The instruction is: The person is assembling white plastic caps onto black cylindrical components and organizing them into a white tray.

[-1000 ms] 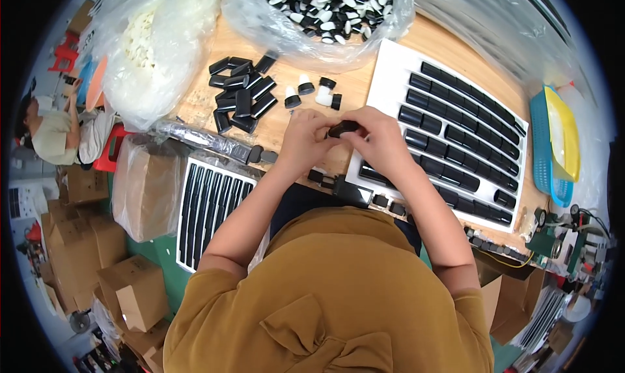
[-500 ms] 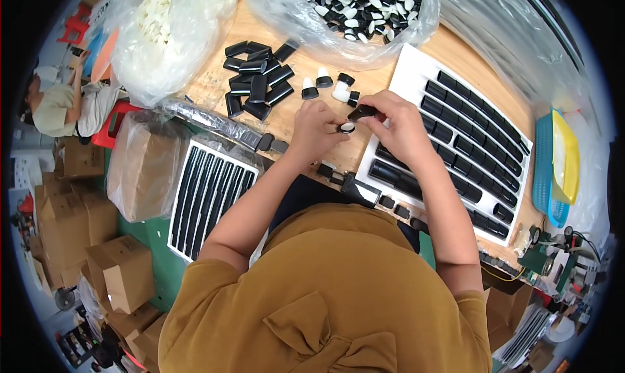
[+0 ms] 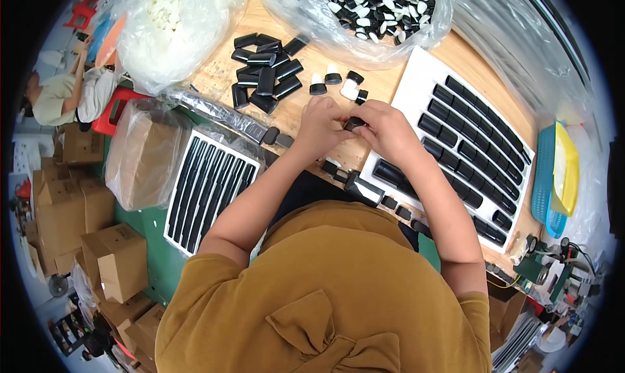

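Observation:
My left hand (image 3: 321,128) and my right hand (image 3: 389,133) meet over the near edge of the wooden table, fingers pinched. Between them is a small dark cap-like piece (image 3: 353,122), mostly covered by fingertips; the ringed black piece in my left fingers is hidden now. Just beyond my hands stand several small pieces with black bases and white rounded tips (image 3: 317,84). A loose pile of glossy black oval tubes (image 3: 265,80) lies to the left of them. At my right forearm is a white tray (image 3: 416,70) with rows of black tubes.
A clear bag (image 3: 364,55) of black-and-white pieces stands at the back, and a bag of off-white pieces (image 3: 164,41) at the back left. A second tray of black tubes (image 3: 209,189) is lower left. Blue basket (image 3: 545,178) at far right; cardboard boxes (image 3: 116,262) on the floor.
My hands have come together, bringing the black piece in my right fingers against the ringed piece in my left. The view has shifted slightly.

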`<state>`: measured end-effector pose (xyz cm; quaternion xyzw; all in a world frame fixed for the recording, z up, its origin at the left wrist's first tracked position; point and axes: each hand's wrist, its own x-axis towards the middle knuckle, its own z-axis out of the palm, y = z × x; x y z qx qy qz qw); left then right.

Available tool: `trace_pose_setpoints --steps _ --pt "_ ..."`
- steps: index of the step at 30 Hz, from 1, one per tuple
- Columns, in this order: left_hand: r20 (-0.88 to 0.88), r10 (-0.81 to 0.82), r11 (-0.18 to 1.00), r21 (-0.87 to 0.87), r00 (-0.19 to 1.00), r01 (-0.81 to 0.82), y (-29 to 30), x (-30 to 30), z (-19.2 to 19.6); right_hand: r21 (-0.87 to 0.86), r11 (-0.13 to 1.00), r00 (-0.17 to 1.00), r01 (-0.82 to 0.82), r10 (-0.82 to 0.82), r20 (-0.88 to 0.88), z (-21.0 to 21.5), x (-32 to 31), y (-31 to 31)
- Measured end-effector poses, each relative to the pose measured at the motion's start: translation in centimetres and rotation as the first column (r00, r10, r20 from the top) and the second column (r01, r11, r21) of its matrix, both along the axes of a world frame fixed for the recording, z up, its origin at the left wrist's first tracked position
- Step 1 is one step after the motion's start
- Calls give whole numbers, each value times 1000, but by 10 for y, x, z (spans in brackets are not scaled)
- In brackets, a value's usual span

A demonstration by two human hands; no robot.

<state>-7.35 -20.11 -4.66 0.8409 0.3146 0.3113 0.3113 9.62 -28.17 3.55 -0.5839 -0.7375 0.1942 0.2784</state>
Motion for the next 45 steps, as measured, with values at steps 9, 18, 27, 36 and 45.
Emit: trace_pose_setpoints --steps 9,18,27,36,45 --pt "15 -75 976 -206 997 77 12 -6 10 3 1000 999 -1 1 55 -7 0 1" --pt "120 13 982 188 993 -35 28 80 39 79 993 996 83 -79 -51 -31 4 -3" --pt "74 -24 990 142 997 14 16 84 36 143 984 976 105 -75 -206 -39 8 -1" --pt "384 215 965 -225 898 -134 56 55 15 226 946 968 233 -202 -151 -34 14 -16" --pt "-139 -80 978 182 987 105 20 51 26 -418 780 91 467 -512 -854 16 38 -82"
